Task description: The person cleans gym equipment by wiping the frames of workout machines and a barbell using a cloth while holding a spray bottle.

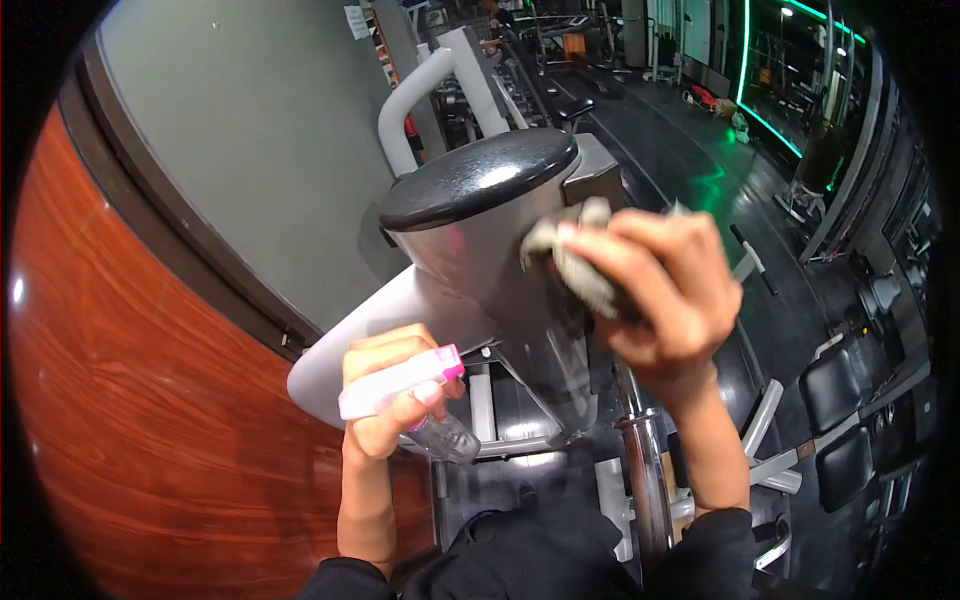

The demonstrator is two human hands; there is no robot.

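Observation:
My left hand (385,395) is closed around a spray bottle (405,382) with a white and pink trigger head and a clear body. The nozzle faces the grey machine. In my right hand (665,290) a bunched greyish cloth (583,275) is gripped, close against the side of the machine's upright housing (490,270); whether it touches there is hard to tell. A glossy black padded top (485,175) caps that housing. Motion blurs the right fingers a little.
A curved grey handle (425,85) rises behind the pad. A reddish wood panel (170,420) runs along the left, beside a grey wall (270,150). A chrome bar (648,480) stands by my right forearm. Black padded seats (840,390) and other gym machines are at right.

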